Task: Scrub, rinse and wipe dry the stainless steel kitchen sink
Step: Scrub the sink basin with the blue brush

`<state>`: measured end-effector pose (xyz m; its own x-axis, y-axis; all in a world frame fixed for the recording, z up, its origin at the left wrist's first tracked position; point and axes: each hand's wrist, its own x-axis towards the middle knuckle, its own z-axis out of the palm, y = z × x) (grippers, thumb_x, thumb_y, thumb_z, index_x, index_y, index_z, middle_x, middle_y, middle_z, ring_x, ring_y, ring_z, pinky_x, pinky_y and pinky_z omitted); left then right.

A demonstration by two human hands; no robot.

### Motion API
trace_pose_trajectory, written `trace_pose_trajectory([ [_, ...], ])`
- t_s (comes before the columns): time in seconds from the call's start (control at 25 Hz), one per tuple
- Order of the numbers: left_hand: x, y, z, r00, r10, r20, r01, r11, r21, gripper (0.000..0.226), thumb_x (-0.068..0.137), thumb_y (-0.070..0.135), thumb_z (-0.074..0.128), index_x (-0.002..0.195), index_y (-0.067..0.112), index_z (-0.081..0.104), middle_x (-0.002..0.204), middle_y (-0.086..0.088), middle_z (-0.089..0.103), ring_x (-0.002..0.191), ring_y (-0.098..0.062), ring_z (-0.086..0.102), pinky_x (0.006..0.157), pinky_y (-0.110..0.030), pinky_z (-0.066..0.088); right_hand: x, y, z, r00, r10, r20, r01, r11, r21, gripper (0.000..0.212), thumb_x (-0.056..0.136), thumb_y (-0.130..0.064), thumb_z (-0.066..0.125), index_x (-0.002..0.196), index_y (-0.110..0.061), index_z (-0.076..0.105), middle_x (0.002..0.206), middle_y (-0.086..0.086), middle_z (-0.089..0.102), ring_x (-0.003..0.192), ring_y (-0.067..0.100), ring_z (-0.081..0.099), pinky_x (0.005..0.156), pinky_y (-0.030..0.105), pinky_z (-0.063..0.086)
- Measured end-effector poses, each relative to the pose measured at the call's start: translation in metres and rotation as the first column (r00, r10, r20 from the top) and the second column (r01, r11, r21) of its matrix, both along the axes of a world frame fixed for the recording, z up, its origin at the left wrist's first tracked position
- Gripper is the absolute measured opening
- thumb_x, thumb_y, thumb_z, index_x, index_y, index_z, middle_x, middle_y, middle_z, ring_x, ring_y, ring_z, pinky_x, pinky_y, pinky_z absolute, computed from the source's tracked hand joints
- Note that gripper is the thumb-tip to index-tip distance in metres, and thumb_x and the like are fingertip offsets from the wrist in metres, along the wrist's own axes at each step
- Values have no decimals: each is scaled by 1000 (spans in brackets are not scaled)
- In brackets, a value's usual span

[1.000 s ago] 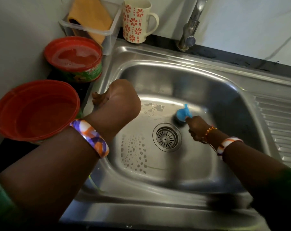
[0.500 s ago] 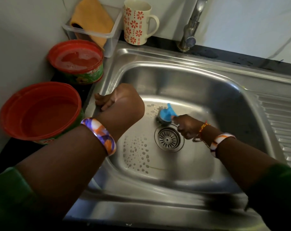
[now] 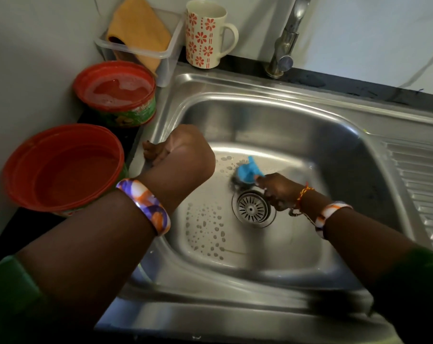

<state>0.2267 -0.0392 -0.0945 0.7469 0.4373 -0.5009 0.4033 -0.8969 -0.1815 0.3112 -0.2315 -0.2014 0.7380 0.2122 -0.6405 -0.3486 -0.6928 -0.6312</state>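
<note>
The stainless steel sink (image 3: 297, 115) fills the middle of the view, with soapy droplets on its floor left of the drain (image 3: 253, 208). My right hand (image 3: 277, 191) is down in the basin, gripping a scrubber with a blue handle (image 3: 247, 172) whose dark pad presses the floor just above-left of the drain. My left hand (image 3: 183, 150) rests on the sink's left rim, fingers curled over the edge. The tap (image 3: 288, 38) stands at the back.
A red tub of soapy paste (image 3: 116, 93) and a red tub with water (image 3: 64, 167) sit left of the sink. Behind are a clear box (image 3: 165, 58) holding an orange cloth (image 3: 141, 28) and a flowered mug (image 3: 205, 33). The ribbed drainboard (image 3: 423, 189) lies right.
My right hand has carried the scrubber from right of the drain leftward across the basin floor to just above-left of it. The left hand stays on the rim.
</note>
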Motion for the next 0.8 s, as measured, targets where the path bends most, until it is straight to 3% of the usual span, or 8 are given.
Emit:
trace_pose_trajectory([
  [0.16,4,-1,4,990,-93,-103,101,992,70,17,90,6,53,92,1,69,96,-19,71,88,-25,70,84,-27,55,19,10,-11,957,-6,290,68,976,-205,43,100,-33,36,117,5,51,67,3,43,49,9,33,43,19,29],
  [0.36,-3,0,10,999,-47,25,48,999,-11,31,89,3,51,63,-10,62,74,-30,66,97,-35,66,91,-39,52,-2,36,-2,952,201,-232,-171,975,146,31,98,-38,41,83,-12,49,43,-8,34,27,2,26,29,9,23],
  [0.44,0,2,11,988,-151,-42,154,986,64,35,89,4,52,60,-10,64,52,-27,60,90,-29,68,88,-33,53,9,24,-9,978,59,-202,-16,978,206,34,98,-38,39,79,-11,47,38,-8,34,24,3,27,29,7,23],
  [0.52,1,3,11,972,-191,-139,211,966,147,18,88,3,54,81,-4,68,72,-21,67,85,-25,70,78,-27,57,29,8,-29,956,-294,-5,291,944,157,30,100,-34,38,87,-9,49,44,-5,41,31,5,37,30,10,27],
  [0.6,-2,8,9,953,-298,-56,303,932,200,16,86,4,55,93,3,69,92,-16,70,84,-24,69,53,-27,55,44,-11,-49,883,-440,162,425,897,118,24,98,-34,44,108,-13,48,70,-3,52,55,6,47,50,15,43],
  [0.68,-7,14,15,947,-310,89,286,934,212,19,87,6,52,100,5,66,101,-12,67,89,-26,67,44,-26,47,55,-21,-85,942,-308,133,301,951,65,61,79,-53,65,121,-11,52,95,2,61,76,9,58,78,27,54],
  [0.72,-6,18,16,944,-273,185,239,953,188,21,88,7,50,103,4,64,105,-13,65,94,-28,65,50,-30,48,46,-10,-89,965,-232,121,227,973,53,77,68,-62,69,122,-9,54,97,6,64,78,11,63,79,32,55],
  [0.8,-4,24,22,910,-216,352,158,970,186,21,90,6,50,107,2,61,111,-16,61,102,-33,61,68,-37,51,12,42,-64,993,-44,107,36,996,79,45,85,-48,58,101,-6,60,70,8,58,47,4,58,48,20,49],
])
